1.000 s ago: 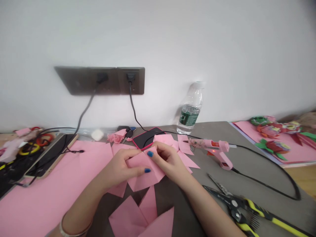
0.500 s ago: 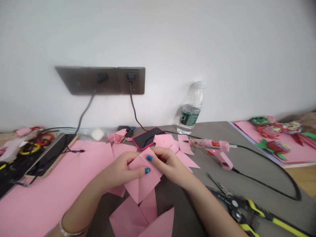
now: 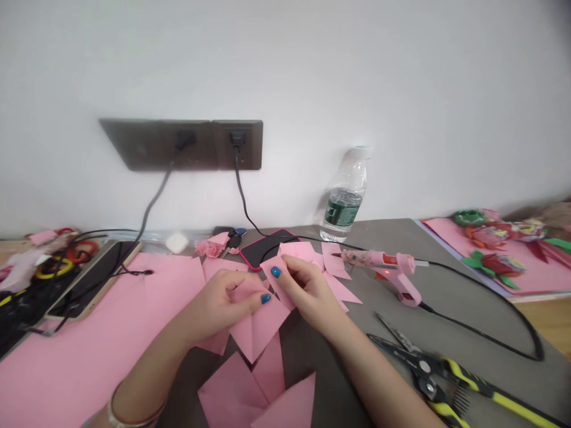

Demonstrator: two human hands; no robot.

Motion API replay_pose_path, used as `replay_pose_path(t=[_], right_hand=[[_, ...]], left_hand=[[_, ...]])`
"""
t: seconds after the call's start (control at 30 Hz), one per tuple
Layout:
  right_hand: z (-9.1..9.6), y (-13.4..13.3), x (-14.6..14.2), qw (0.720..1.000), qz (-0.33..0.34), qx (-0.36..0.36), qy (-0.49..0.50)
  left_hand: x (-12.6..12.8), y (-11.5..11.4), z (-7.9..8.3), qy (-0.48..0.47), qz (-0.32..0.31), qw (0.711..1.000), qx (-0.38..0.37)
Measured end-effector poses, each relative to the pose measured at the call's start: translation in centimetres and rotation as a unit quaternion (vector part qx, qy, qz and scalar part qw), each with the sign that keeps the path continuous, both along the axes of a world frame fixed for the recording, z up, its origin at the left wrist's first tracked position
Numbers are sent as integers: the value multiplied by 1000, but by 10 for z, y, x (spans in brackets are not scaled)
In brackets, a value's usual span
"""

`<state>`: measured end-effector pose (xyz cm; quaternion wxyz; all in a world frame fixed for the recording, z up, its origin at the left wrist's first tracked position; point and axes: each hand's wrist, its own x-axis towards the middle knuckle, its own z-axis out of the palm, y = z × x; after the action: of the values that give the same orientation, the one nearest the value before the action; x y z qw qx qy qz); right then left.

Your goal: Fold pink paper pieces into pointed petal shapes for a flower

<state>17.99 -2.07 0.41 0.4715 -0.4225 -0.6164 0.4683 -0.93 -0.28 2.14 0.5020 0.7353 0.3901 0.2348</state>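
Observation:
My left hand pinches a creased pink paper square between thumb and fingers, one corner pointing down toward me. Just to its right, my right hand grips a pink paper flap with the thumb on top. Whether the flap is part of the same square or a separate piece, I cannot tell. Several loose pink paper pieces lie on the grey table below my hands. More pink paper pieces are behind my right hand, beside a phone with a pink edge.
A pink hot glue gun lies right, its black cord looping. Yellow-and-black pliers rest nearer me. A water bottle stands against the wall. Large pink sheets and a phone lie left; paper flowers sit far right.
My right hand has lifted its edge of the pink paper up and away from my left hand, leaving a gap between them. My left hand has barely moved.

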Motion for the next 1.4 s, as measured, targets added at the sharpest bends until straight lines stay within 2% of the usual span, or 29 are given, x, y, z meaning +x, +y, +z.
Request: replay_pose_path(t=[0.07, 0.27, 0.47, 0.7, 0.93, 1.13, 1.27, 1.4], right_hand=[[3, 1, 2, 1000, 13, -5, 7], [4, 3, 10, 991, 118, -44, 51], [3, 4, 15, 986, 147, -56, 56], [9, 2, 17, 992, 102, -38, 57], [6, 5, 25, 987, 91, -42, 126], [13, 6, 23, 985, 90, -83, 120], [7, 11, 25, 988, 63, -77, 114], [-6, 16, 25, 1000, 1, -30, 1]], left_hand=[[0, 0, -1, -2, 5, 1000, 2], [3, 0, 2, -35, 25, 998, 42], [2, -1, 3, -45, 22, 998, 45], [1, 0, 2, -65, 47, 994, 73], [-1, 0, 1, -99, 72, 988, 92], [-1, 1, 0, -101, 72, 985, 123], [-1, 6, -3, -83, 135, 978, 136], [-4, 14, -8, -87, 230, 956, 158]])
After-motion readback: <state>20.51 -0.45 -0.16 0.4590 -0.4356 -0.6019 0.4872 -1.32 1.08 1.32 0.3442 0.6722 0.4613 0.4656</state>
